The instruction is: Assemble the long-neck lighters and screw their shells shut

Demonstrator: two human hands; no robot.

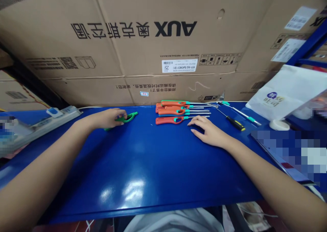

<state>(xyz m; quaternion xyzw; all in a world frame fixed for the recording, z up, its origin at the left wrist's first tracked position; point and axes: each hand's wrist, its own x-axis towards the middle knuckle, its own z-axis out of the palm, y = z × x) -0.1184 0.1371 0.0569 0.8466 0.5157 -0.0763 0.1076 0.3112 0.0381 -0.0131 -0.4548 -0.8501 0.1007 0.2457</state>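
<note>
On the left side of the blue table, my left hand has its fingers curled over a green lighter handle. No metal tube shows on that handle, and my fingers cover much of it. My right hand rests on the table with thumb and fingers apart and nothing in it. Just beyond it is a pile of long gas lighters with orange, red and green handles, their metal tubes pointing right. The nearest red lighter lies with its tube tip close to my right fingertips.
A black and yellow screwdriver and a loose metal lighter tube with teal ends lie at the right. Behind stands a large cardboard sheet. A power strip is at far left, a white bag at right.
</note>
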